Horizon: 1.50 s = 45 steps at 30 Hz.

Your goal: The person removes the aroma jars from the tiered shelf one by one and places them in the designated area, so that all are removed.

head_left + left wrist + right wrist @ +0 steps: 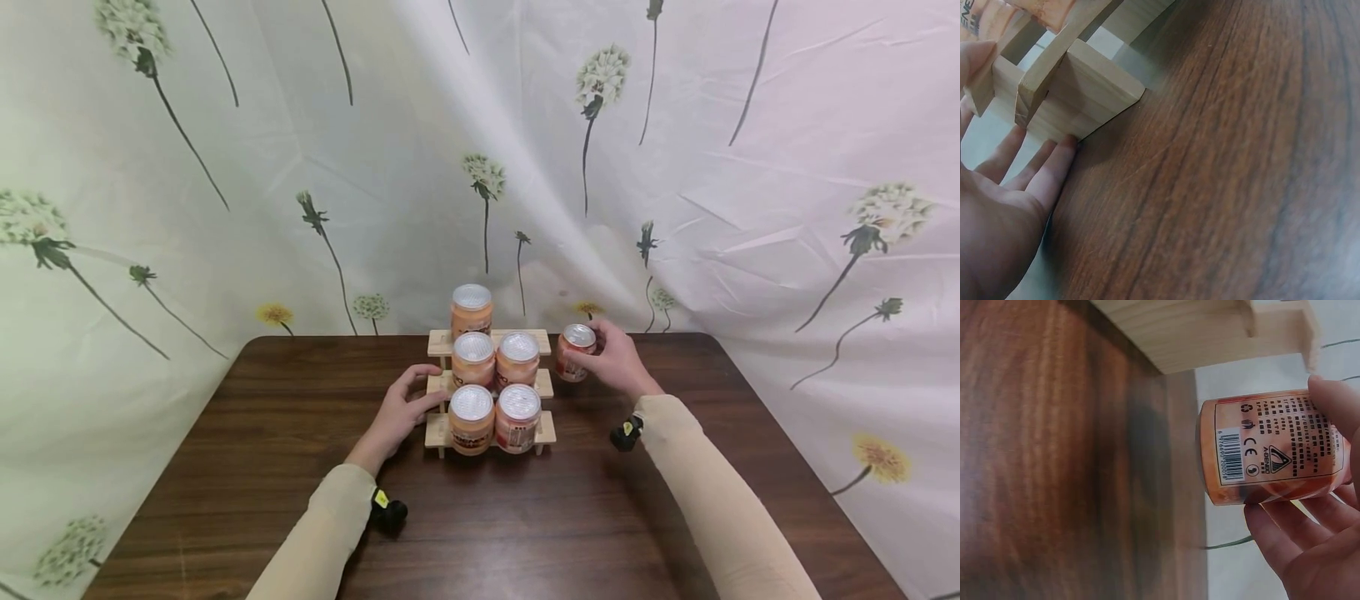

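Observation:
A stepped wooden rack point(546, 427) stands mid-table, bearing orange cans with silver tops. One can point(472, 317) stands on the highest step at its left. Two cans, left point(474, 371) and right point(517, 371), are on the middle step, and two more, left point(471, 429) and right point(517, 429), on the lowest. My left hand point(397, 414) touches the rack's left end, fingers extended along its side panel point(1100, 81). To the right of the top step, my right hand point(617, 362) grips another can point(1272, 447) between thumb and fingers, its barcode label showing in the right wrist view.
The dark wood-grain table point(480, 533) has its back edge just behind the rack. A pale curtain point(420, 208) printed with dandelions hangs behind and beside the table. Each wrist wears a small black camera, the left point(388, 512) and the right point(626, 433).

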Each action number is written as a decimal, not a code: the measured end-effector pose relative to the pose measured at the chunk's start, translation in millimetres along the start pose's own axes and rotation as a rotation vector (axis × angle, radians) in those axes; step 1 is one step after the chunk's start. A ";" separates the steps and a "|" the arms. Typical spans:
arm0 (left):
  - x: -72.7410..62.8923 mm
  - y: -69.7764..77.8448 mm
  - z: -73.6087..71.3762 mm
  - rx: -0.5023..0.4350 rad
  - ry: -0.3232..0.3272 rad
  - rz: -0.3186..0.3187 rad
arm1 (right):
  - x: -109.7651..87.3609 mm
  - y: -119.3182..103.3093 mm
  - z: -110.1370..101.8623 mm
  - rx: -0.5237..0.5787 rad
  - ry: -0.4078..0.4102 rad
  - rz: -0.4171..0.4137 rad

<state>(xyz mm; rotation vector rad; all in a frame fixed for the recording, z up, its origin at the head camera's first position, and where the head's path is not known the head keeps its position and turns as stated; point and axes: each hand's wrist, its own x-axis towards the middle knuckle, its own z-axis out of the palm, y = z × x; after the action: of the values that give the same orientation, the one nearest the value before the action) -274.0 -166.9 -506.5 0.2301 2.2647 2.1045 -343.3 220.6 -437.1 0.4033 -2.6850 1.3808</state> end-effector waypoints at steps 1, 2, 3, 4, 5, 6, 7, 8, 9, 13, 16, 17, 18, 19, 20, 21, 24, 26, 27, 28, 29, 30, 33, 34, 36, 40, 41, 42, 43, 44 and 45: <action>0.3 -0.2 0.1 -0.002 0.001 -0.002 | -0.8 1.2 1.8 0.003 -0.005 0.009; 0.5 -0.5 0.1 -0.003 0.002 -0.004 | -1.6 2.2 3.3 0.004 -0.011 0.019; 0.7 -0.6 0.1 -0.004 0.002 -0.005 | -2.1 3.5 4.9 0.003 -0.016 0.023; 0.5 -0.5 0.0 -0.003 0.002 -0.005 | -2.5 4.8 6.2 -0.003 -0.020 0.025; 0.6 -0.7 0.0 -0.003 0.002 -0.006 | -2.6 6.2 7.6 -0.007 -0.025 0.027; 0.5 -0.7 0.0 -0.001 0.003 -0.004 | -2.7 7.9 8.8 -0.015 -0.027 0.026; 0.2 -0.7 -0.2 0.001 0.003 -0.002 | -2.8 9.6 9.8 -0.026 -0.031 0.024; 0.0 -0.7 -0.2 0.003 0.002 0.000 | -3.1 10.5 10.6 -0.036 -0.031 0.022; -0.1 -0.7 -0.2 0.004 0.003 0.001 | -3.4 11.5 11.2 -0.046 -0.031 0.020; 0.4 -1.1 -0.1 0.000 0.002 -0.005 | -4.4 15.1 13.6 -0.058 -0.031 0.019; 0.7 -0.8 0.0 -0.005 0.001 -0.009 | -5.0 17.4 14.9 -0.056 -0.033 0.024; 0.6 -0.6 0.0 -0.005 0.001 -0.010 | -5.2 18.1 15.2 -0.055 -0.035 0.024; 0.3 -0.3 -0.2 -0.005 0.001 -0.011 | -5.4 18.7 15.7 -0.055 -0.036 0.024; 0.1 0.0 -0.1 -0.006 0.001 -0.012 | -5.6 19.2 16.0 -0.056 -0.038 0.023; -0.1 0.2 0.1 -0.005 0.002 -0.013 | -5.9 19.5 16.2 -0.057 -0.039 0.023; -0.6 0.5 0.0 -0.006 0.001 -0.014 | -6.2 19.8 16.4 -0.060 -0.039 0.024; -1.2 1.0 0.3 -0.007 0.002 -0.014 | -6.8 19.9 16.9 -0.062 -0.038 0.027; -1.4 1.0 0.4 -0.006 0.001 -0.013 | -7.2 19.5 17.3 -0.063 -0.039 0.031; -1.5 1.1 0.3 -0.007 0.000 -0.012 | -7.3 19.4 17.4 -0.062 -0.040 0.033; -1.6 1.2 0.4 -0.006 0.001 -0.012 | -7.4 19.2 17.6 -0.062 -0.041 0.034; -1.7 1.0 0.3 -0.007 0.001 -0.011 | -7.4 19.1 17.8 -0.062 -0.043 0.035; -1.8 1.1 0.3 -0.007 0.001 -0.011 | -7.5 18.9 17.8 -0.063 -0.045 0.035; -1.9 1.4 0.1 -0.001 0.002 -0.009 | -7.2 18.3 17.3 -0.067 -0.049 0.036; -1.9 1.5 0.1 0.002 0.002 -0.008 | -7.2 18.0 17.0 -0.070 -0.051 0.036; -2.1 1.6 0.1 0.009 0.004 -0.006 | -7.3 17.3 16.3 -0.077 -0.055 0.033; -2.5 2.6 0.2 0.015 0.002 -0.001 | -7.2 15.6 13.6 -0.076 -0.074 0.024; -2.5 2.7 0.3 0.014 0.002 -0.001 | -7.0 14.9 12.5 -0.069 -0.079 0.023; -2.6 2.8 0.4 0.013 0.001 -0.001 | -6.5 13.8 11.4 -0.052 -0.082 0.026; -2.6 2.9 0.4 0.013 0.000 0.000 | -5.9 12.4 10.0 -0.034 -0.084 0.028; -2.7 2.9 0.5 0.013 0.001 -0.001 | -4.9 10.5 8.7 -0.014 -0.081 0.031; -2.7 3.1 0.5 0.013 0.002 -0.002 | -4.0 8.2 7.4 0.004 -0.080 0.027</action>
<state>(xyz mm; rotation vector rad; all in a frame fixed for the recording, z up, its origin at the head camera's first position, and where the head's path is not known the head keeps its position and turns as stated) -271.0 -166.6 -503.7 0.2260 2.2787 2.0909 -341.5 219.9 -448.7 0.4326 -2.7620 1.4063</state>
